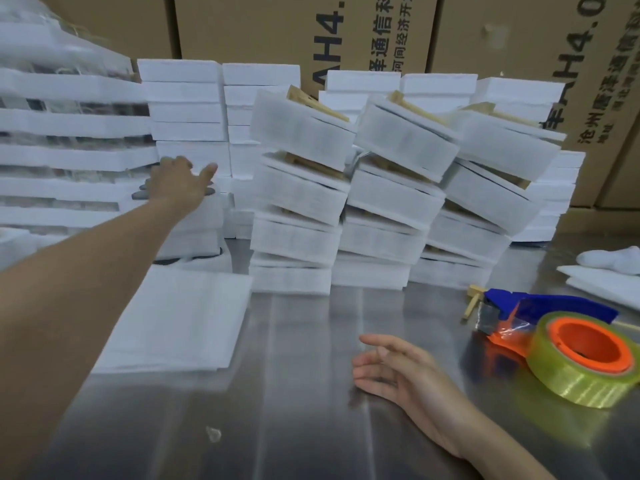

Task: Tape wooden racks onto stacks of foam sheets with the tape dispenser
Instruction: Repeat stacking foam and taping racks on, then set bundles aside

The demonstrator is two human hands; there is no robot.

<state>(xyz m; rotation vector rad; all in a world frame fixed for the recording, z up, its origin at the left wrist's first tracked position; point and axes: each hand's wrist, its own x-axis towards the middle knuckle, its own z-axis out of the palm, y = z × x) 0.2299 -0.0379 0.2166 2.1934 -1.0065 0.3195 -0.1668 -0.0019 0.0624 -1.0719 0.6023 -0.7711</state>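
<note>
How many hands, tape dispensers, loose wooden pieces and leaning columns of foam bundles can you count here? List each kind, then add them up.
Hands: 2, left hand and right hand
Tape dispenser: 1
Loose wooden piece: 1
Leaning columns of foam bundles: 3
Total: 7

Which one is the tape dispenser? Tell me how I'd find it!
Look at the shiny metal table in front of the leaning white foam stacks. On its right side, just past the right hand, lies the tape dispenser. It is the only brightly coloured thing: blue and orange, with a clear yellowish tape roll.
</note>
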